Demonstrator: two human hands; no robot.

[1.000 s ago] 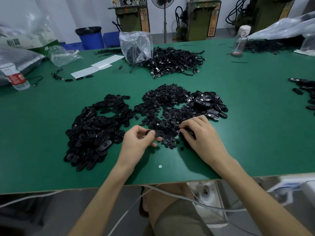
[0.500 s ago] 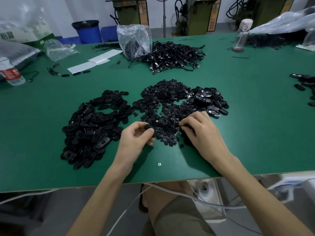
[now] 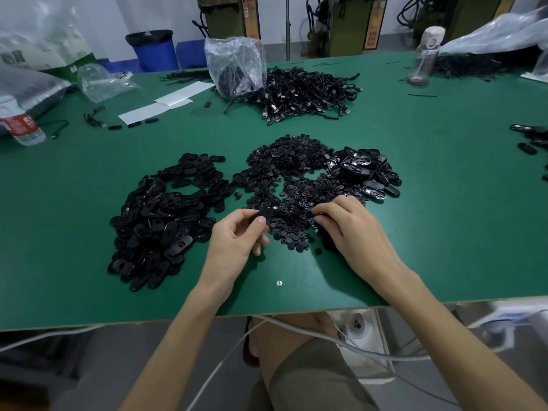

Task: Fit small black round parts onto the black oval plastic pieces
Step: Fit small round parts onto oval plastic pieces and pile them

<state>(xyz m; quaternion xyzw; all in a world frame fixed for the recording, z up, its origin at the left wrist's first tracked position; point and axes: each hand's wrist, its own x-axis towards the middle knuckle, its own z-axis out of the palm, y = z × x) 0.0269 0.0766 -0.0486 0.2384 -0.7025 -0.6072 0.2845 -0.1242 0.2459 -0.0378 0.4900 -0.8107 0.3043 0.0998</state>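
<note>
Left hand (image 3: 237,241) pinches one black oval piece (image 3: 264,216) between thumb and forefinger, narrow grip, just above the near-left edge of the round-part pile (image 3: 290,179); over the last second it turned that piece from lying flat in the fingers to tipped up and presented toward the other hand; position barely shifted.

Right hand (image 3: 350,229) hasn't left its spot; fingers curled, tips dug into the near-right edge of the same pile; something dark sits at the fingertips (image 3: 318,216), but I can't tell whether it's a picked round part or just the pile behind; call that grip unknown.

Hands are near each other but apart; no round part is seated on the held oval yet as far as the view shows.

Read: receiver piece is oriented and waiting; bottleneck is singling out one round part; next move probably needs a clean single pick, then a carry left to the oval's hole; risk is lifting two stuck parts or flicking neighbours across the green table (image 3: 444,232).

Stock: unfitted oval heap (image 3: 166,218) left of the hands; glossier oval heap (image 3: 364,170) at far right of the round parts, likely done pieces, though that's a guess; plenty remains, so the task looks far from finished.

Cable heap (image 3: 305,93) farther back isn't involved.
</note>
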